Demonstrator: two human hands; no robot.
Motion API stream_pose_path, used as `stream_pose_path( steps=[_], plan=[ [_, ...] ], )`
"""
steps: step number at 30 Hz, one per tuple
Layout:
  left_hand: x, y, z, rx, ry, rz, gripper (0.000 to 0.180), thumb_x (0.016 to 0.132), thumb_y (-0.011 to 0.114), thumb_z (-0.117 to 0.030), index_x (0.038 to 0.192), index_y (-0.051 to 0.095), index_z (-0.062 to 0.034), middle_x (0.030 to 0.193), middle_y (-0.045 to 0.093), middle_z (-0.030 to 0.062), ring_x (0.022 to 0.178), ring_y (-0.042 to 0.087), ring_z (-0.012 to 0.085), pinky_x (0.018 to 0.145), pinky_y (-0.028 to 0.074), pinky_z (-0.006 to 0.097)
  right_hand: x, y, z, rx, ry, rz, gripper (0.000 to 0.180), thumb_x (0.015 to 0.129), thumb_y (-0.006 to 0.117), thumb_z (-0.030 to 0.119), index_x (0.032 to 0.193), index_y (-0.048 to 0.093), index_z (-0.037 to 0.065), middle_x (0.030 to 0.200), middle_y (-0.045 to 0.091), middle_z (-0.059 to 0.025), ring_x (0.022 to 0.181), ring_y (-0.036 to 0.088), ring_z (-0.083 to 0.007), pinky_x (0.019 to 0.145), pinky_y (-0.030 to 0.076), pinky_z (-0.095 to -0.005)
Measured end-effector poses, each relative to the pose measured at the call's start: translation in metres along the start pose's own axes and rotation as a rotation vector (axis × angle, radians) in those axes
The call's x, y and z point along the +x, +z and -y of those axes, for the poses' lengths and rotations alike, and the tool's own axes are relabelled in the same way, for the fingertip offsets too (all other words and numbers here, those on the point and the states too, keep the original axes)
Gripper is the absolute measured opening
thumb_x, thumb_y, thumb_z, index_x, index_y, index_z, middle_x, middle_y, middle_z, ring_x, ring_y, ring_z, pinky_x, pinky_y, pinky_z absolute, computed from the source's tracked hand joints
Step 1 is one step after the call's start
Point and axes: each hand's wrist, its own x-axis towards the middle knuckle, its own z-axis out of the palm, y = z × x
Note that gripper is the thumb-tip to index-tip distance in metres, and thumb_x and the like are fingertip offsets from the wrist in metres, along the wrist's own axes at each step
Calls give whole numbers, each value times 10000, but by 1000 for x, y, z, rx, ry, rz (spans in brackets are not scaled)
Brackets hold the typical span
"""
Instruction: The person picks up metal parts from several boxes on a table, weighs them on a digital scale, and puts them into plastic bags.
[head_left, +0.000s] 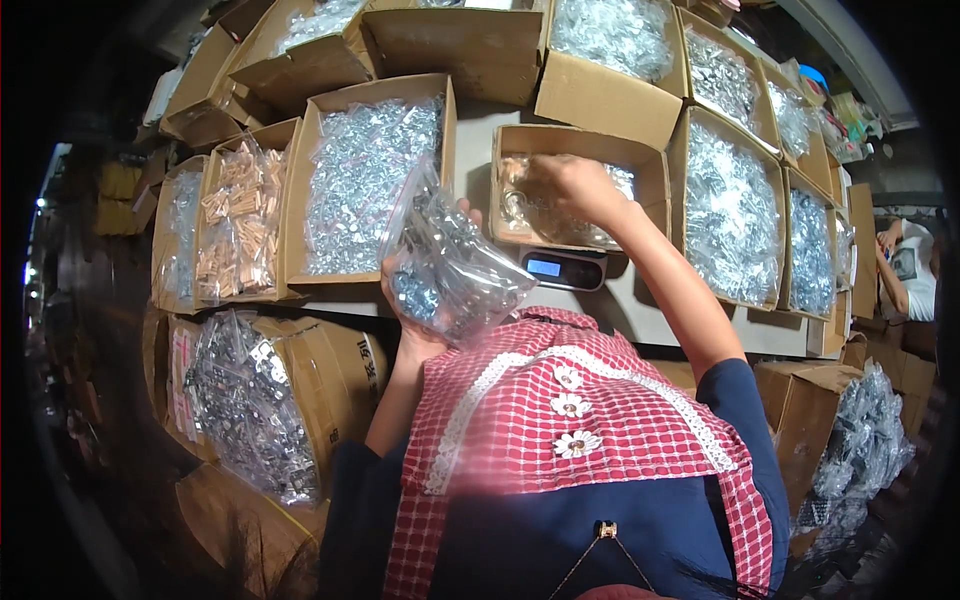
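Note:
My left hand (408, 305) is wrapped around a clear plastic bag (470, 285) of small shiny metal parts. The bag stands in front of my apron, tilted to the right, its metal parts gathered on the left near my palm. My right hand (580, 185) reaches into an open cardboard box (580, 239) with small clear packets in it. Its fingers are bent together over the packets; what they grip, if anything, is too small to make out. Just below that box sits a digital scale (565, 270) with a lit blue display.
Left of the bag stands a cardboard box of metal parts (370, 180), beside a box of tan pieces (240, 220). A box of clear packets (735, 220) stands to the right. A large bag of metal pieces (250, 405) lies lower left. Another person (910, 265) is at the far right.

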Motion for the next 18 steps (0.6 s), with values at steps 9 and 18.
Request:
stream_pose_path(
  steps=[9,18],
  plan=[
    [2,-11,4,-28,-87,122,840,781,618,-602,1431,331,-154,1467,276,220,1366,294,328,1002,456,524,-13,-65,49,980,334,-175,220,888,586,104,1035,619,-56,857,684,-106,802,657,-130,730,516,-279],
    [-4,-47,1,-85,-138,-11,734,810,625,-528,1287,461,5,1205,572,181,1030,620,312,835,575,447,9,-14,11,321,333,-59,358,825,671,316,1045,628,37,918,617,-210,893,601,-293,839,481,-379]
  ],
)
